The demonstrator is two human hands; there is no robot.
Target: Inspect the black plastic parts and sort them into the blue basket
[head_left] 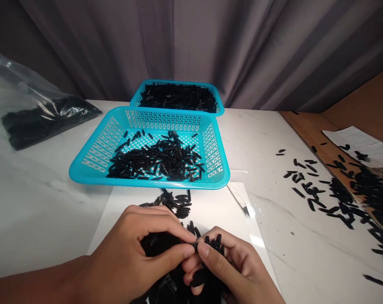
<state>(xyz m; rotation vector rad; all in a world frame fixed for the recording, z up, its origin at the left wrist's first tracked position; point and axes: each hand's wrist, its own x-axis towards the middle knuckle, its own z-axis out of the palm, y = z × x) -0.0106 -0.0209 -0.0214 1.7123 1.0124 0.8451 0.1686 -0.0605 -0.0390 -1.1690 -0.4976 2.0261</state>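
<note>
My left hand (147,249) pinches a small black elongated piece (195,245) between thumb and index finger. The thumb of my right hand (232,266) presses on the same piece from the other side. Several more black pieces (218,242) are held in the curled fingers of my right hand. Below both hands lies a dark heap of such pieces (169,283), partly hidden. Just beyond my left hand, a small group of pieces (180,204) rests on a white sheet (223,211).
A blue basket (147,182) with loose black pieces stands ahead, a fuller blue basket (221,109) behind it. Clear bag (48,122) at left holds dark contents. A white-handled blade tool (238,198) lies right of the sheet. Pieces (340,194) spill from a cardboard box (362,101) at right.
</note>
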